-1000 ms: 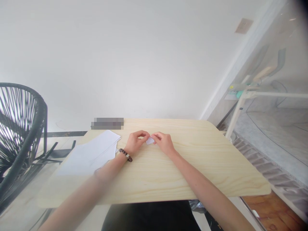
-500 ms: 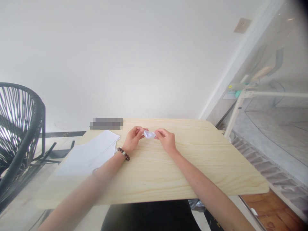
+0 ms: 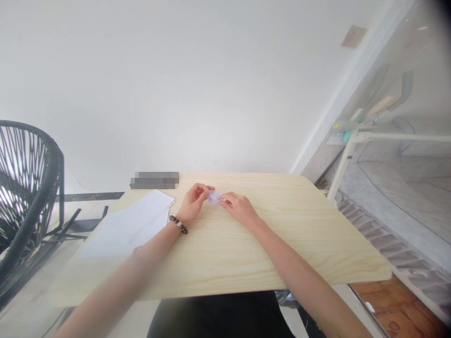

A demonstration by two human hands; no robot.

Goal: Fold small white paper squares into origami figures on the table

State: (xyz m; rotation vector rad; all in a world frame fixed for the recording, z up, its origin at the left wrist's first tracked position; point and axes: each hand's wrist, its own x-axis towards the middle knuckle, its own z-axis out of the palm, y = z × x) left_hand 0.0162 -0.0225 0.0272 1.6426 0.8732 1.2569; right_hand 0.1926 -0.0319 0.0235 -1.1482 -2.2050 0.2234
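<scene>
Our left hand (image 3: 193, 203) and right hand (image 3: 240, 207) both pinch the folded paper (image 3: 213, 196) just above the table (image 3: 282, 234) at 12 o'clock. It is too small for us to tell its long axis.

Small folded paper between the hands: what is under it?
The light wooden table lies under the small folded paper, pinched by left hand and right hand, which hide its edges.

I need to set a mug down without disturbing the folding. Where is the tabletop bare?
Bare: the right half of the table, from the right hand to the right edge, and the near strip between the forearms. Crowded: the left, where white sheets lie beside the left hand, and the middle, where both hands pinch the small folded paper.
</scene>
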